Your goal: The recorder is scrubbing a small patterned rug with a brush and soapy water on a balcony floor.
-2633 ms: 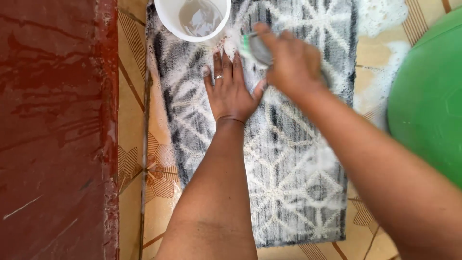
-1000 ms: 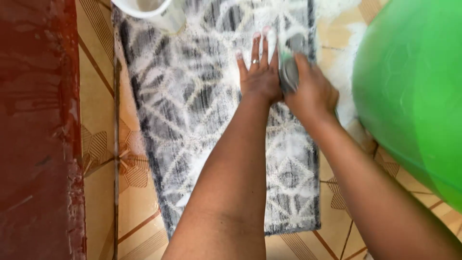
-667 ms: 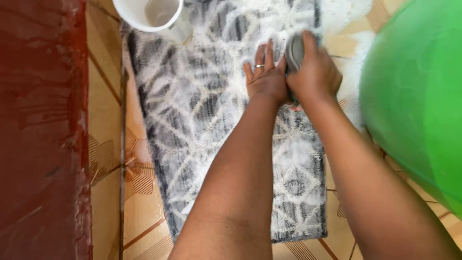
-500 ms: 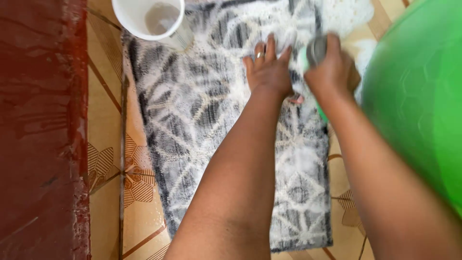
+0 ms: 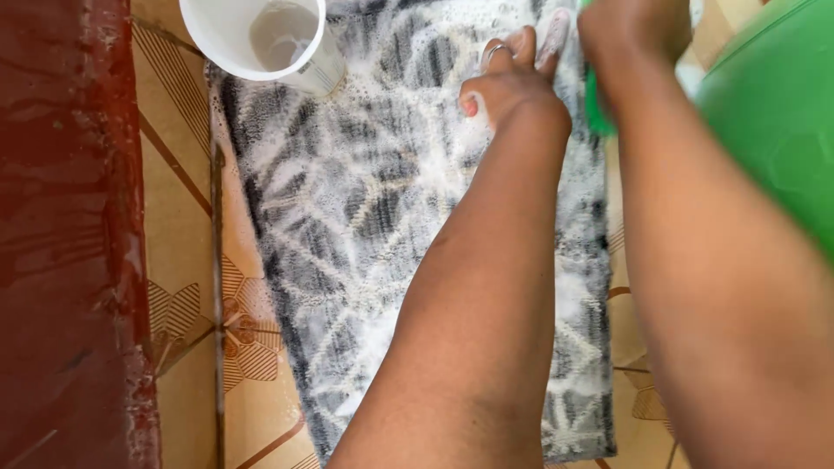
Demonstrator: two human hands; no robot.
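Scrubbing has shifted to the far right corner of the soapy grey rug [image 5: 365,200] on the floor: left hand [image 5: 508,82] pressed flat, right hand [image 5: 630,30] clenched around green brush [image 5: 595,108].

- The right hand [image 5: 634,30], gripping a green-handled scrubbing brush [image 5: 596,108], has moved from beside the left hand up to the top right edge of the frame, partly cut off.
- The left hand [image 5: 512,82], flat on the soapy grey-and-white patterned mat [image 5: 365,200], has slid towards the frame's top.
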